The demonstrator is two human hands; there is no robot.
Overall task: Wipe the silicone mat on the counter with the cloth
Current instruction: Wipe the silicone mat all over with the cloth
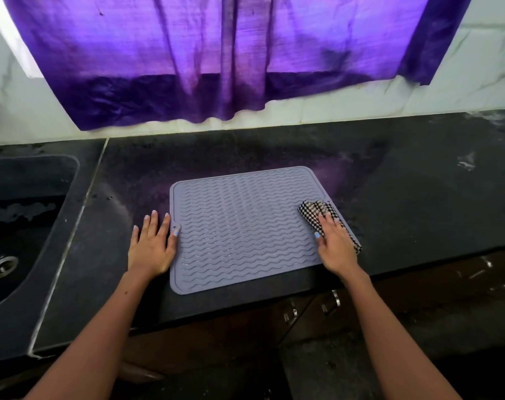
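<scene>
On the tabletop (pixel 389 197), your right hand (pixel 336 245) presses the cloth (pixel 311 210) to the mat (pixel 239 226)
Left hand (pixel 151 246) lies flat, gripping nothing; wiping hard could slide the mat

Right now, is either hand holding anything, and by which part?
The right hand presses down on the near end of the cloth at the mat's right edge. The left hand lies flat on the counter, holding nothing.

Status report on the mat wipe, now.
Left hand flat at the silicone mat, steadying its left edge. Right hand pressing checkered cloth on right edge. Nothing in the way.
</scene>
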